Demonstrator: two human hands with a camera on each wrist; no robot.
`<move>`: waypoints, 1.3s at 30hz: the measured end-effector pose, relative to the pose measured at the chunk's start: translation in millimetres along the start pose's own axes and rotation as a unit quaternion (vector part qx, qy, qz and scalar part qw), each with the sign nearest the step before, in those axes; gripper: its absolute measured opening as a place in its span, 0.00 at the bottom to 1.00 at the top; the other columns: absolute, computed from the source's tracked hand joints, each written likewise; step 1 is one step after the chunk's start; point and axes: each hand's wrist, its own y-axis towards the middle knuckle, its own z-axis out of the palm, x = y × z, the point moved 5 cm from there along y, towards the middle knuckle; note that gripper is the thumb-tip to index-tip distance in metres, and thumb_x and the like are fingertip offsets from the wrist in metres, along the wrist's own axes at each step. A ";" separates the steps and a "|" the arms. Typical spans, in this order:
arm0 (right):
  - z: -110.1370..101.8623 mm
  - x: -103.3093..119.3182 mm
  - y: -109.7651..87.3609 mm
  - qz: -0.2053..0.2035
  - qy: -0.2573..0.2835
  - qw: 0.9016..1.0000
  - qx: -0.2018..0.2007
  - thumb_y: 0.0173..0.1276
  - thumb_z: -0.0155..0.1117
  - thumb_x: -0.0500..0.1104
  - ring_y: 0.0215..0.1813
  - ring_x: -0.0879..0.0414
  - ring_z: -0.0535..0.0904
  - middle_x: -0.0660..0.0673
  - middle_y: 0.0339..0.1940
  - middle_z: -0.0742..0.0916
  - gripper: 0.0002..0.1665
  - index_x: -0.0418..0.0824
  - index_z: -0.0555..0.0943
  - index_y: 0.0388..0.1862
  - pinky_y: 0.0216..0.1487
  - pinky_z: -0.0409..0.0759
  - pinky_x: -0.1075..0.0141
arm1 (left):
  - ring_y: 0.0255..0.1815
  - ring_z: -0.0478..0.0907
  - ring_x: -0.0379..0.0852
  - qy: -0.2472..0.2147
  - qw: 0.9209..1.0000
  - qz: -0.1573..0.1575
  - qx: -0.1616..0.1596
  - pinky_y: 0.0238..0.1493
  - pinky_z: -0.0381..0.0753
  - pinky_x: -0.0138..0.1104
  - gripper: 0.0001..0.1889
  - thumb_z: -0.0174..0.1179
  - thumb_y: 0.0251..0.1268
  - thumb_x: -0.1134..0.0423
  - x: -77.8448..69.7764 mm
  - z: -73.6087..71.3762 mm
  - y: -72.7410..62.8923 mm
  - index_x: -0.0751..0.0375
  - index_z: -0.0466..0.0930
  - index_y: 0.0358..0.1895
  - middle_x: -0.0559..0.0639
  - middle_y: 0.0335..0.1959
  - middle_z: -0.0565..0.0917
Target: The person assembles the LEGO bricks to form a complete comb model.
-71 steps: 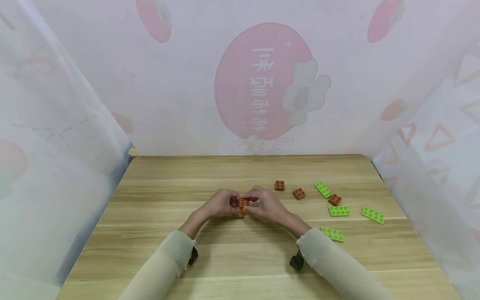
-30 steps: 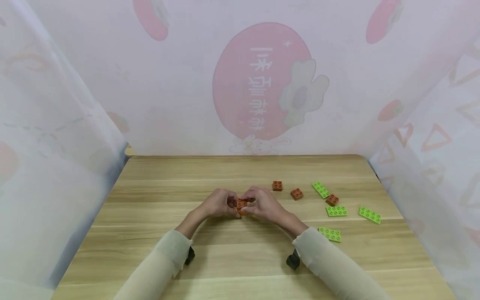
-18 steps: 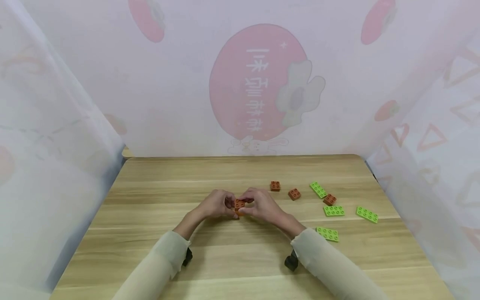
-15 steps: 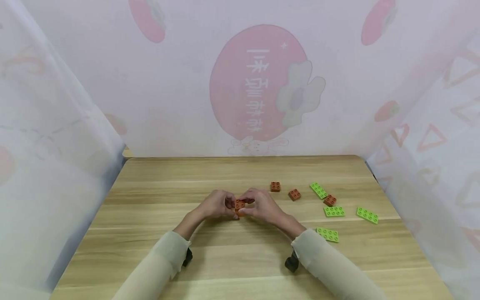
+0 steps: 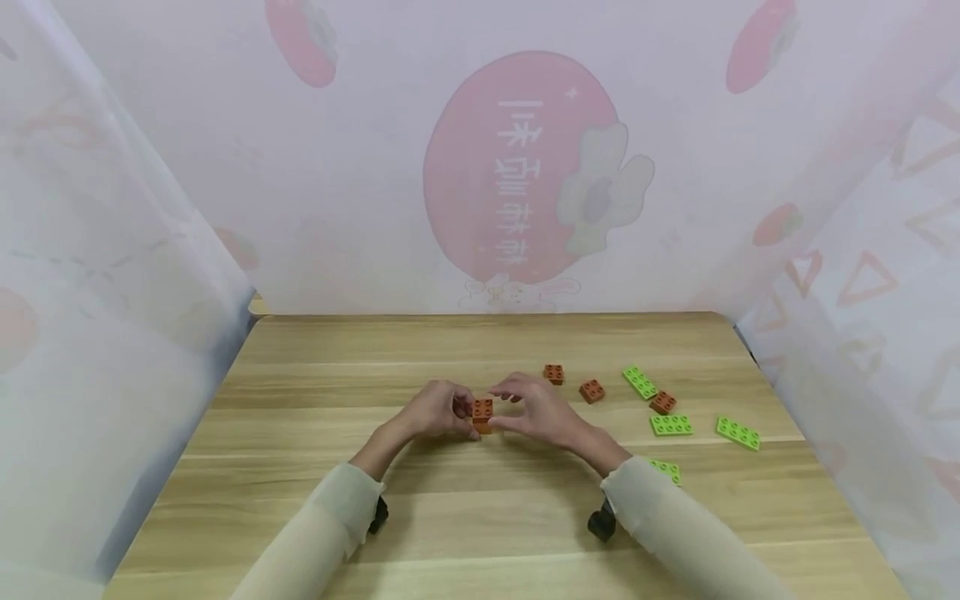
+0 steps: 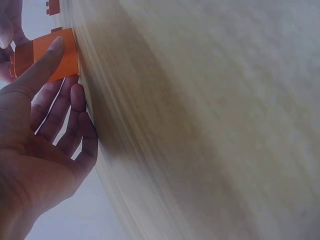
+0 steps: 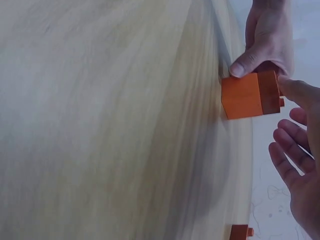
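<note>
A reddish-brown toy brick (image 5: 483,408) with studs sits on top of a taller orange brick (image 7: 241,97), forming one small upright stack on the table. My left hand (image 5: 438,408) pinches the orange brick from the left; in the left wrist view its thumb (image 6: 46,62) lies along the orange face. On the other side is my right hand (image 5: 543,410), thumb and fingers spread apart around nothing. Its thumb tip (image 7: 287,85) shows right by the top corner of the brown brick in the right wrist view.
Brown bricks (image 5: 553,374) (image 5: 592,391) (image 5: 663,402) lie to the right on the wooden table (image 5: 360,350). Several flat lime-green bricks (image 5: 671,425) are scattered around there, one partly behind the right sleeve (image 5: 675,517). A printed curtain (image 5: 360,208) stands behind the table.
My right hand has let go of the brown brick and moved a little to the right, its fingers parting. The left hand keeps its hold on the stack.
</note>
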 end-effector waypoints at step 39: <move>-82.0 -47.9 -76.4 0.004 -0.076 0.992 0.104 0.67 0.80 0.41 0.45 0.46 0.88 0.41 0.48 0.90 0.18 0.34 0.89 0.53 0.45 0.89 0.50 | 0.34 0.80 0.38 0.007 1.000 -0.003 -0.003 0.39 0.83 0.31 0.15 0.86 0.49 0.61 -1.9 -1.3 -2.5 0.56 0.86 0.34 0.45 0.33 0.87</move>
